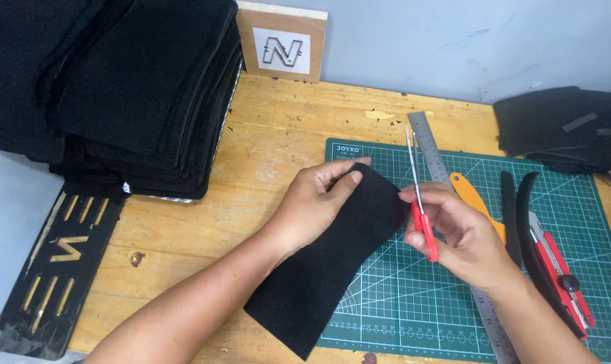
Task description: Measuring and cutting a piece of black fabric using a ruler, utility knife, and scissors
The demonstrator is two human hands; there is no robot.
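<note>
Table [265,135]: wooden top, the largest item I see, running from the left edge to the grey wall behind.

Fabric stack [137,87]: tall pile of black pieces at the table's far left corner, overhanging the left edge.

Mat [400,296]: green gridded cutting mat on the right half of the table.

Stencil [56,263]: black strip with cut-out letter shapes, lying along the table's left edge, just below the stack.

Scraps [562,128]: loose black pieces at the far right corner, beyond the mat.

Cloth [346,256]: black rectangular piece, lying diagonally across the mat's left border, lower end over bare wood, upper end lifted between my hands.

Board [283,40]: small wooden panel with a white letter card, leaning against the wall.

Left hand [315,205]: clenched on the cloth's upper edge, thumb on top, fingers under.

Right hand [464,239]: grasping the scissors, fingers through the red handles, just right of the cloth.

Ruler [430,148]: steel, lying diagonally on the mat, passing under my right hand.

Strips [518,216]: two narrow black curved strips on the mat, right of my right hand.

Knife [562,276]: red utility knife at the mat's right side, beside the strips.

Orange tool [477,199]: flat orange handle, partly hidden behind my right hand; I cannot tell its kind.

Scissors [420,202]: slim blades pointing away from me, nearly together, along the cloth's right edge.
</note>
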